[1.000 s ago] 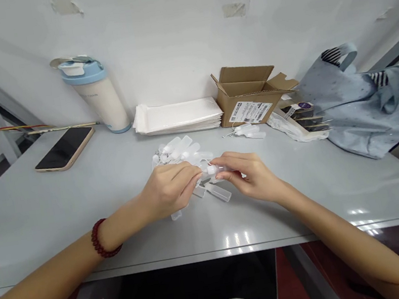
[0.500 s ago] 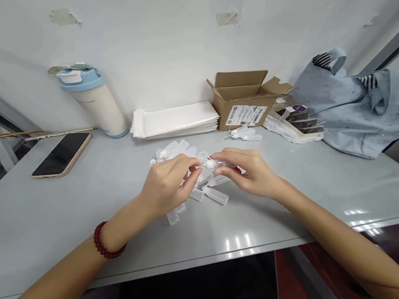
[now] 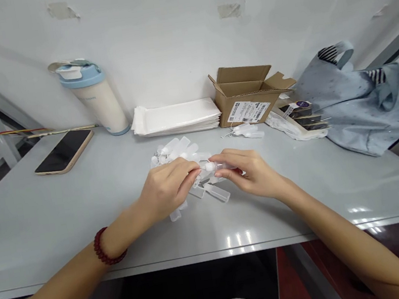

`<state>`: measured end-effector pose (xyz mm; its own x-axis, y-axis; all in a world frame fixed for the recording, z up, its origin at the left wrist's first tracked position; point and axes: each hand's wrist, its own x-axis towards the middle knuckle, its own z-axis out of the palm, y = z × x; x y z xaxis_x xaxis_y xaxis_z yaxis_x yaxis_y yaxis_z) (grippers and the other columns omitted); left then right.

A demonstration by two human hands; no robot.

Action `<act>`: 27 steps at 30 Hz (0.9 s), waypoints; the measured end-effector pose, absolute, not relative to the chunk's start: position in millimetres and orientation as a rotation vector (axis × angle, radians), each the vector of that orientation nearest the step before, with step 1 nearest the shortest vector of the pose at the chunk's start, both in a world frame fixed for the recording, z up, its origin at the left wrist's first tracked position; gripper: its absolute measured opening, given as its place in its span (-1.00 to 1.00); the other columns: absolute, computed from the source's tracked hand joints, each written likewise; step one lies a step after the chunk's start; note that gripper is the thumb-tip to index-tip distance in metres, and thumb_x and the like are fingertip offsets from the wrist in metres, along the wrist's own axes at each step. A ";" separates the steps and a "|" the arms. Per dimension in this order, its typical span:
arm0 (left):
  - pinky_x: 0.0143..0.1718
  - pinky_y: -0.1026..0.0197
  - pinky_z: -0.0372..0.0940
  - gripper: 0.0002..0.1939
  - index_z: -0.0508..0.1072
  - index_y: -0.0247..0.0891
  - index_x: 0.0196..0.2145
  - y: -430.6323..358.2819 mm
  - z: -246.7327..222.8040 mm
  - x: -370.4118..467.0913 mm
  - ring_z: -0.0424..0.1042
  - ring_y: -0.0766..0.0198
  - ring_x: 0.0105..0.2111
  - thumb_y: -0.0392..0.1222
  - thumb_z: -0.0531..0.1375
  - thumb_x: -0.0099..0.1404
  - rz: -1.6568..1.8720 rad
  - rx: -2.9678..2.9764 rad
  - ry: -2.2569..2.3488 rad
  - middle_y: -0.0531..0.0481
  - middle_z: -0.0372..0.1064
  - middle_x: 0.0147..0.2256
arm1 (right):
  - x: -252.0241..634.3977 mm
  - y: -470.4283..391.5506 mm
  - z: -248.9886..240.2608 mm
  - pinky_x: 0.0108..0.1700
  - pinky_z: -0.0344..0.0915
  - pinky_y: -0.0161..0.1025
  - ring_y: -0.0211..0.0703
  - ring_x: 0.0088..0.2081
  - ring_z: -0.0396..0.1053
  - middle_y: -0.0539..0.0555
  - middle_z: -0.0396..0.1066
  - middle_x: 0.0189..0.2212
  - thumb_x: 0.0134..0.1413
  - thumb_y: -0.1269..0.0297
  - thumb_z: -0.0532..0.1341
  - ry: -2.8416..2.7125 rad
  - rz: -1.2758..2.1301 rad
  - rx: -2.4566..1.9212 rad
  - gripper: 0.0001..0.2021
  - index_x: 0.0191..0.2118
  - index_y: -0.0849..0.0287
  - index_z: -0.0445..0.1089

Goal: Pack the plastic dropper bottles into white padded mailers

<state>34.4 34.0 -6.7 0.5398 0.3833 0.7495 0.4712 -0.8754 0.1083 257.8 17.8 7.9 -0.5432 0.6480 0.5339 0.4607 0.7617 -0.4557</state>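
Small translucent bottle (image 3: 220, 165), held level above the middle of the table (image 3: 121, 231), nearer the front edge than the back corners, its white cap (image 3: 210, 166) pointing left. The right hand (image 3: 250, 169) pinches it between thumb and fingers, around the body just behind the cap. The left hand (image 3: 167, 186) has thumb and forefinger pressed together at the cap's tip (whatever sits between them is too small to make out). By its look it should be very light, thin-walled and soft enough to dent under a hard squeeze, so the shoulder beside the cap seems the firmest place to take hold. The smooth plastic may slip in dry fingers; breakage seems unlikely, and the narrow tip is probably the most delicate part.

Beneath and beyond the hands lies a loose pile of similar bottles (image 3: 180, 147), some overlapping, a few toward the front edge. A smaller group of bottles (image 3: 247, 131) lies in front of the cardboard box (image 3: 225, 108) at the back edge, next to a stack of white packets (image 3: 178, 117). Near the back left corner lies a phone (image 3: 65, 152).
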 end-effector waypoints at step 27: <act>-0.51 0.33 0.24 -0.94 0.38 -0.28 -0.31 36.7 -5.3 29.5 0.34 0.38 -0.56 -0.26 0.16 0.34 -1.213 -2.673 -0.702 0.09 0.37 -0.52 | 258.5 18.7 11.4 -0.40 0.24 -0.31 -0.26 -0.45 0.29 0.06 0.41 -0.41 0.28 0.26 0.14 -2.278 0.344 -0.838 -0.78 -0.07 0.24 0.41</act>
